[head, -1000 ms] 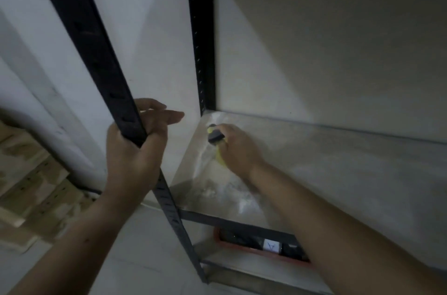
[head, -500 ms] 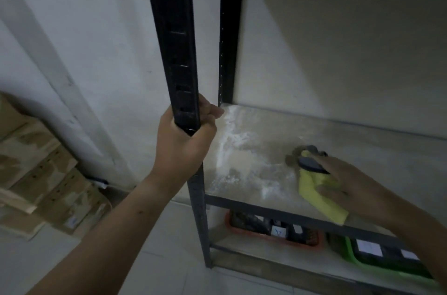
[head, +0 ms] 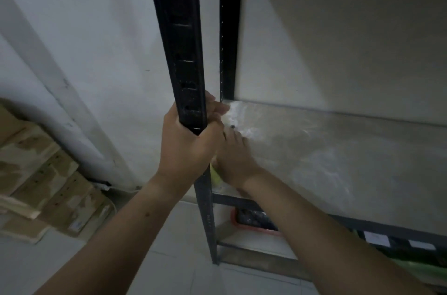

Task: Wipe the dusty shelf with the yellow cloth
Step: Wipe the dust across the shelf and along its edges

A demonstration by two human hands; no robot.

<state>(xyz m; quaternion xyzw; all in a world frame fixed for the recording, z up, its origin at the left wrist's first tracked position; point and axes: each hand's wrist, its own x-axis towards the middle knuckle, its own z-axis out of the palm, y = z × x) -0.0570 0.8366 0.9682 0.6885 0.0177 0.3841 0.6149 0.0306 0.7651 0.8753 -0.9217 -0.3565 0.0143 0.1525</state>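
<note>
Left hand grips post while right hand presses yellow cloth onto shelf.

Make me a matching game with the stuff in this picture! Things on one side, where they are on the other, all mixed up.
Things:
1. left hand
2. yellow cloth
3. red tray
4. cardboard boxes

Places:
A. by the wall, far left
B. under the right hand
C. gripping the black post
D. on the lower shelf

Pairs: 1-C, 2-B, 3-D, 4-A
</note>
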